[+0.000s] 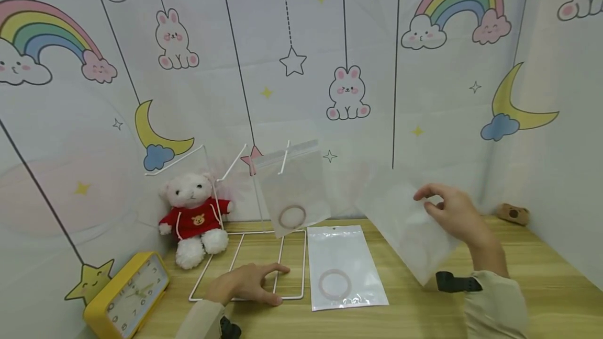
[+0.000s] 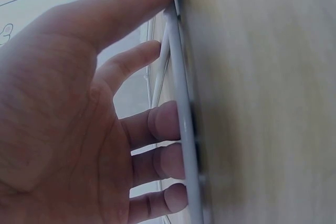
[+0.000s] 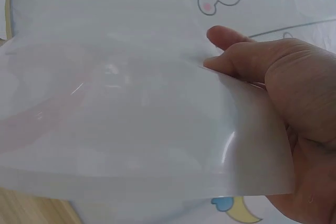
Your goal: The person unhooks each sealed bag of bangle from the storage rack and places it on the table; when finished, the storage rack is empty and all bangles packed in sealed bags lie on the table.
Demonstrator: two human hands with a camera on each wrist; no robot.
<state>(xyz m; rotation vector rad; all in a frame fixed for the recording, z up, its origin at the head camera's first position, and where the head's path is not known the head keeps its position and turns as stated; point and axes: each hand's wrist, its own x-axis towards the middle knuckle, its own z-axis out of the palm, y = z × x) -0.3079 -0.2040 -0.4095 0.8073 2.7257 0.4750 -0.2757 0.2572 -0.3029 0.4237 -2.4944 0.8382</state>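
Note:
My right hand (image 1: 454, 213) pinches a translucent white plastic bag (image 1: 400, 224) between thumb and fingers, holding it up right of centre. A pale pink band shows through this bag (image 3: 131, 114) in the right wrist view. A white wire display rack (image 1: 303, 266) stands on the table, and my left hand (image 1: 249, 282) rests on its base. In the left wrist view, the fingertips (image 2: 169, 162) touch a base wire. From one rack hook hangs a zip bag (image 1: 294, 182) with a pinkish ring inside. Another bag (image 1: 344, 250), holding a pale pink ring, lies flat beside the base.
A white teddy bear (image 1: 198, 218) in a red sweater sits behind the rack. At the front left stands a yellow alarm clock (image 1: 127, 297). A small brown plush (image 1: 513, 214) lies at the back right. A patterned cloth (image 1: 292, 103) hangs behind the table.

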